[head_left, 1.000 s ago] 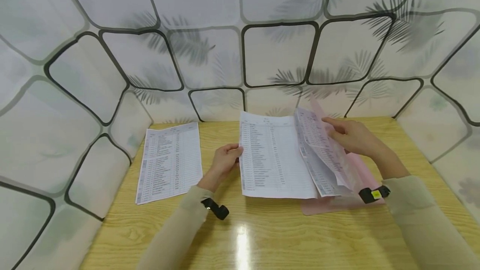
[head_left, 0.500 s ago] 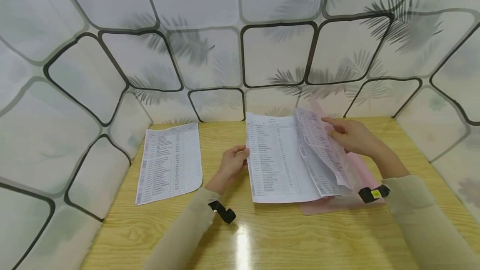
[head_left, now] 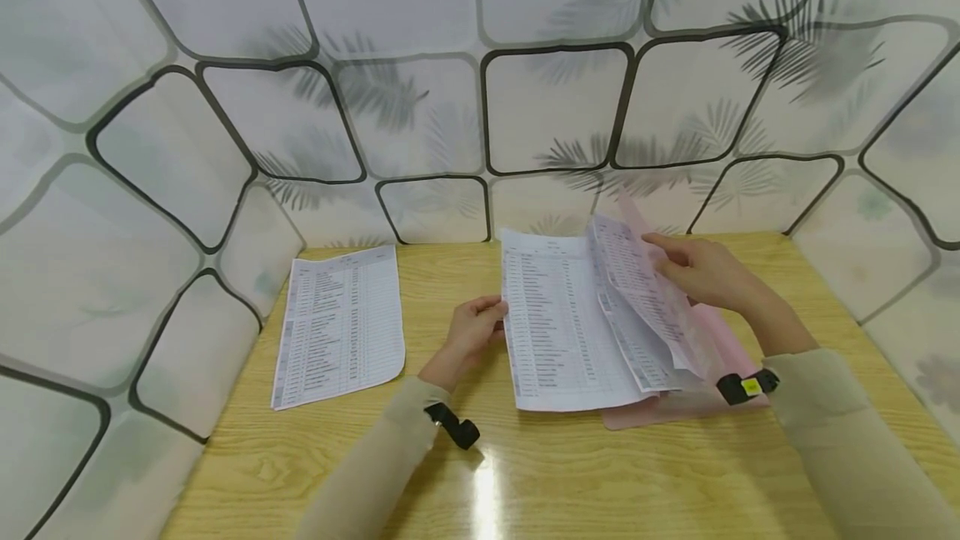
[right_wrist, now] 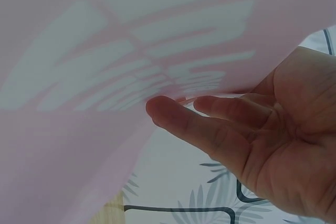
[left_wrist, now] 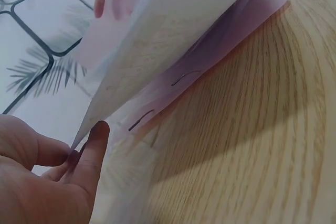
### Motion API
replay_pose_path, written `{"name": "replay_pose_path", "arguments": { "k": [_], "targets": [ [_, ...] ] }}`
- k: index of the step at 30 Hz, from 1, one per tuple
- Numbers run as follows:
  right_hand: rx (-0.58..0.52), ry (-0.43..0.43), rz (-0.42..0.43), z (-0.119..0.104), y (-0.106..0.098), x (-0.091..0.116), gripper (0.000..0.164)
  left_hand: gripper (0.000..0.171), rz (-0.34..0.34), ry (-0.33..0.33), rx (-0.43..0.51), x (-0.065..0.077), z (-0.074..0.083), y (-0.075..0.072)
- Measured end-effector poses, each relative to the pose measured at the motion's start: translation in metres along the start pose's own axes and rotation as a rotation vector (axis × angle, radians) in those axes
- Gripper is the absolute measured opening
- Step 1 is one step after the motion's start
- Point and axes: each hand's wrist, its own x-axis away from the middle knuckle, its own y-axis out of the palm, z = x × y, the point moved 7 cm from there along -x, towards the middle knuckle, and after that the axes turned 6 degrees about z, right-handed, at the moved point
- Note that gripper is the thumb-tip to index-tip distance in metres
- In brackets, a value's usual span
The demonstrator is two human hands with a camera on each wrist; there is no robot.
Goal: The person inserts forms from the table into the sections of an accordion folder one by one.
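A pink translucent folder [head_left: 723, 340] stands partly raised on the right, with several printed sheets inside. My right hand [head_left: 705, 273] pinches the raised pink cover, along with the sheets behind it as far as I can tell; the right wrist view shows the thumb and fingers [right_wrist: 178, 116] at its edge. My left hand [head_left: 472, 330] pinches the left edge of a white printed sheet [head_left: 551, 323], which spreads leftward out of the folder. In the left wrist view, that sheet [left_wrist: 157, 40] rises at a slant from between thumb and fingers.
Another printed paper [head_left: 341, 327] lies at the left of the wooden table [head_left: 540, 482], its lower right corner slightly curled. A patterned wall covering [head_left: 420, 123] encloses the back and both sides. Two short dark curved marks [left_wrist: 142, 120] show along the folder's pink edge.
My left hand has moved a little to the right and down, bringing the sheet's left edge closer to the folder. My right hand and the pink cover have stayed in place.
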Motion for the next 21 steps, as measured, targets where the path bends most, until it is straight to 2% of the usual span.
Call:
{"name": "replay_pose_path", "arguments": {
  "k": [14,21],
  "targets": [
    [0.002,0.006,0.005,-0.0035,-0.0009,0.0016,0.057,0.033,-0.036,-0.061,-0.085,0.0065,-0.003,0.0075],
    [0.013,0.0,-0.002,-0.003,-0.0003,0.0008,0.058,0.033,-0.036,-0.058,-0.11,0.0087,-0.0025,0.01]
  ]
}}
